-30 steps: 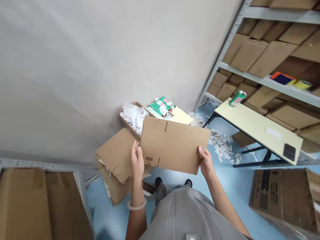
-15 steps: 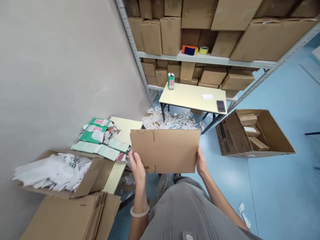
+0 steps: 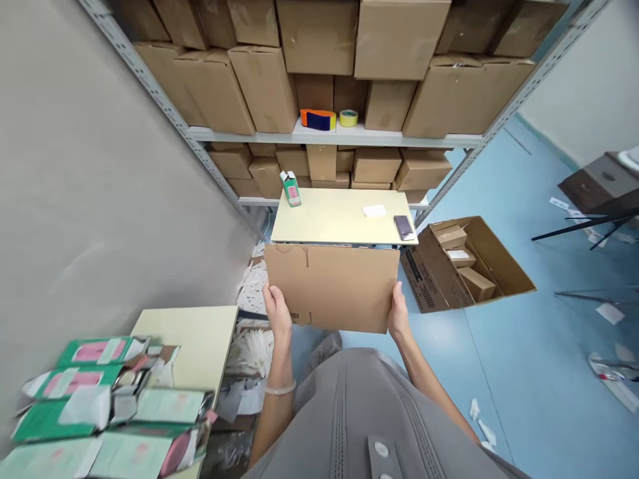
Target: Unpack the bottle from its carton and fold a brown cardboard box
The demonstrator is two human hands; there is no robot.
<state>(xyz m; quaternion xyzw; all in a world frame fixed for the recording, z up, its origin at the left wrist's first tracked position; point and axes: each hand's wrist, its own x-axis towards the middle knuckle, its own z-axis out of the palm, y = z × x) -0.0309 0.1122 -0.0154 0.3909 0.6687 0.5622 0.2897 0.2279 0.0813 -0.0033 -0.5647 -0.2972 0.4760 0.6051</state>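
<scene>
A flattened brown cardboard box (image 3: 332, 286) is held upright in front of me, its flat face toward the camera. My left hand (image 3: 277, 314) grips its lower left edge, a pale bangle on that wrist. My right hand (image 3: 399, 315) grips its lower right edge. Just beyond the box stands a pale yellow table (image 3: 339, 223) with a small green and pink carton (image 3: 290, 188), a white slip (image 3: 374, 210) and a dark phone (image 3: 403, 227) on it.
Metal shelving (image 3: 349, 138) packed with brown boxes fills the back; tape rolls (image 3: 327, 119) lie on one shelf. An open carton (image 3: 469, 263) with smaller boxes sits on the blue floor at right. A second yellow table (image 3: 192, 336) with green and pink packets (image 3: 94, 392) is at lower left. Paper scraps litter the floor.
My view has swung right, from the wall corner and box pile to facing the shelving and table. Both hands have kept hold of the flattened box throughout.
</scene>
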